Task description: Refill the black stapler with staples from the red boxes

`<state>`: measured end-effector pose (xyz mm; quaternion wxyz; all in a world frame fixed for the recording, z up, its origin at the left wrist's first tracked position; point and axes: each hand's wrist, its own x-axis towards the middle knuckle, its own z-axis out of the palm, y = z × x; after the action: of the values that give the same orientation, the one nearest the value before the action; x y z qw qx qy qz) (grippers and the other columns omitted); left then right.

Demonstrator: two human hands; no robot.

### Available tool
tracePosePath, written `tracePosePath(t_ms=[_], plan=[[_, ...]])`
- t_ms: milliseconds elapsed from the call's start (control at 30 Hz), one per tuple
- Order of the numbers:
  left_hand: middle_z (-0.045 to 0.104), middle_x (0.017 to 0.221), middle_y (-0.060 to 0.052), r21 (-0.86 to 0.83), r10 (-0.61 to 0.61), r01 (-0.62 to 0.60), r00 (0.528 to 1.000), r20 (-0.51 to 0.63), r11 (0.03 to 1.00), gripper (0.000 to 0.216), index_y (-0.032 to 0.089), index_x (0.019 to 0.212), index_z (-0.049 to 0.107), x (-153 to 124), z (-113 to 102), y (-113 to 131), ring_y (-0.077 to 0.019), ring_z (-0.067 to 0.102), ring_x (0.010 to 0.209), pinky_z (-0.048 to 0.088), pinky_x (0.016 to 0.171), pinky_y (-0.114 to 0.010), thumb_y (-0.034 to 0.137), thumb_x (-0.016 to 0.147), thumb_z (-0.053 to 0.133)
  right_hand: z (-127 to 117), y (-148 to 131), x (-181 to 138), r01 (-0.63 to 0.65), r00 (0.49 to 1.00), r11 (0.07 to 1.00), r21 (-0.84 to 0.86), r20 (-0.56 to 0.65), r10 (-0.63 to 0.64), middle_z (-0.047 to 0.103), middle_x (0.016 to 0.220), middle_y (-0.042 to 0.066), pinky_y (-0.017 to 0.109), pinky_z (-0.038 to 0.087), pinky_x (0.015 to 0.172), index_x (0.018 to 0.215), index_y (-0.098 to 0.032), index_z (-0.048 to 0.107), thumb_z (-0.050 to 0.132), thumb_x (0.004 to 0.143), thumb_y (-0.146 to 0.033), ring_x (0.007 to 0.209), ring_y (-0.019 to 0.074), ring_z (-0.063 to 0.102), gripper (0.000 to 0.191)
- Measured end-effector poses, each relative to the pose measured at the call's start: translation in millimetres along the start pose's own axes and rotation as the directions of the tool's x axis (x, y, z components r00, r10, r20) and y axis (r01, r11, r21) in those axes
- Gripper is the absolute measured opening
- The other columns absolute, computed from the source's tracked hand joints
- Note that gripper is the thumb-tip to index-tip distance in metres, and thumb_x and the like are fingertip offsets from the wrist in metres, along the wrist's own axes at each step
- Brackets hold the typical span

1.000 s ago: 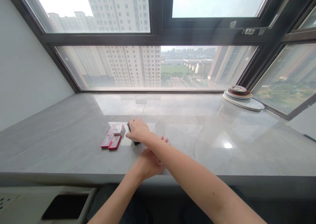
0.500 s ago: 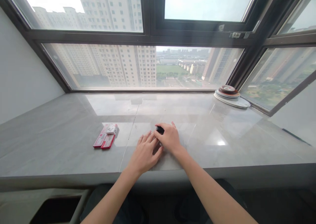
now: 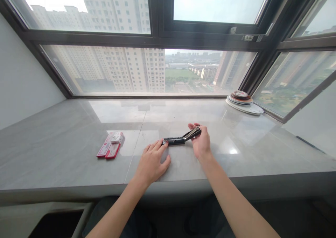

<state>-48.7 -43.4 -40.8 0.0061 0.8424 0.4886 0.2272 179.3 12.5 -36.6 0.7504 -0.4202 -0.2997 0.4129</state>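
Note:
A black stapler (image 3: 181, 138) lies swung wide open on the grey stone sill (image 3: 65, 150), near its middle. My right hand (image 3: 201, 143) pinches the raised right end of its upper arm. My left hand (image 3: 152, 161) rests flat on the sill with fingers spread, its fingertips touching the stapler's left end. Red and white staple boxes (image 3: 110, 146) lie on the sill to the left of both hands.
A stack of plates (image 3: 244, 101) stands at the back right corner by the window. Dark window frames (image 3: 157, 38) run along the far edge. A white wall closes the left side. Below the sill's front edge at left sits a white unit with a dark opening (image 3: 52, 224).
My right hand carried the stapler from beside the red boxes to the sill's middle, then swung it open. My left hand slid up to its left end.

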Motion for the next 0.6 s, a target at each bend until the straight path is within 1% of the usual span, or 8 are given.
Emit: tracePosePath(t_ms=[100,167,233,300,400,467,533,600], plan=[[0.047,0.161,-0.007,0.001,0.001,-0.001,1.000,0.001,1.000,0.051,0.029,0.150,0.053,0,0,0,-0.0293,0.045,0.147,0.034,0.122,-0.051,0.038,0.100,0.052,-29,0,5,-0.144,0.990,0.989,-0.034,-0.004,0.144,0.073,0.122,0.009,0.042,0.060,0.094,0.108,-0.024,0.059,0.047,0.092,-0.050,0.125,0.0253,0.066,0.033],[0.046,0.161,-0.007,-0.001,0.003,-0.003,1.000,0.006,1.000,0.051,0.028,0.151,0.052,-1,1,-1,-0.0291,0.044,0.148,0.034,0.122,-0.051,0.037,0.100,0.051,-46,-2,2,-0.178,0.983,0.981,-0.074,0.019,0.180,0.073,0.120,0.010,0.045,0.061,0.096,0.107,-0.025,0.058,0.048,0.093,-0.052,0.120,0.0256,0.068,0.032],[0.045,0.162,-0.007,-0.009,0.008,-0.008,1.000,0.009,1.000,0.052,0.027,0.153,0.050,-1,3,-2,-0.0288,0.042,0.150,0.033,0.123,-0.050,0.036,0.101,0.049,-59,-5,-7,-0.157,0.985,0.978,-0.136,0.049,0.165,0.071,0.120,0.009,0.046,0.061,0.098,0.110,-0.026,0.058,0.049,0.095,-0.053,0.116,0.0248,0.070,0.032],[0.044,0.163,-0.007,-0.021,0.013,-0.013,1.000,0.008,1.000,0.053,0.026,0.154,0.049,-2,4,-2,-0.0286,0.041,0.151,0.033,0.124,-0.050,0.036,0.101,0.049,-70,-9,-22,-0.086,0.993,0.972,-0.220,0.054,0.100,0.068,0.124,0.008,0.046,0.062,0.098,0.120,-0.029,0.055,0.049,0.097,-0.053,0.117,0.0239,0.069,0.034],[0.042,0.164,-0.008,-0.031,0.013,-0.013,1.000,0.006,0.999,0.055,0.026,0.156,0.046,-2,6,-3,-0.0288,0.040,0.151,0.032,0.124,-0.050,0.036,0.102,0.049,-77,-15,-48,0.023,0.998,0.918,-0.397,0.070,0.005,0.067,0.120,0.007,0.045,0.064,0.090,0.127,-0.029,0.054,0.051,0.099,-0.049,0.112,0.0251,0.069,0.036],[0.040,0.165,-0.008,-0.033,0.013,-0.012,1.000,0.012,0.999,0.055,0.026,0.156,0.046,-2,6,-4,-0.0291,0.039,0.152,0.032,0.124,-0.050,0.036,0.102,0.048,-74,-18,-61,0.118,0.984,0.806,-0.579,0.176,-0.018,0.069,0.114,0.007,0.044,0.063,0.085,0.121,-0.026,0.060,0.052,0.099,-0.046,0.106,0.0258,0.069,0.031],[0.039,0.166,-0.007,-0.040,0.014,-0.014,1.000,0.021,0.999,0.055,0.026,0.156,0.046,-3,6,-5,-0.0291,0.038,0.152,0.032,0.124,-0.050,0.037,0.102,0.048,-66,-22,-69,0.266,0.946,0.637,-0.724,0.322,-0.028,0.069,0.114,0.007,0.042,0.060,0.085,0.116,-0.026,0.066,0.051,0.099,-0.041,0.105,0.0259,0.067,0.027],[0.038,0.167,-0.006,-0.055,0.014,-0.013,1.000,0.025,0.998,0.054,0.027,0.156,0.046,-2,6,-6,-0.0288,0.037,0.153,0.032,0.125,-0.050,0.036,0.102,0.049,-57,-24,-74,0.408,0.896,0.465,-0.786,0.442,-0.040,0.069,0.119,0.007,0.042,0.056,0.090,0.118,-0.027,0.068,0.050,0.098,-0.035,0.110,0.0262,0.063,0.028]])
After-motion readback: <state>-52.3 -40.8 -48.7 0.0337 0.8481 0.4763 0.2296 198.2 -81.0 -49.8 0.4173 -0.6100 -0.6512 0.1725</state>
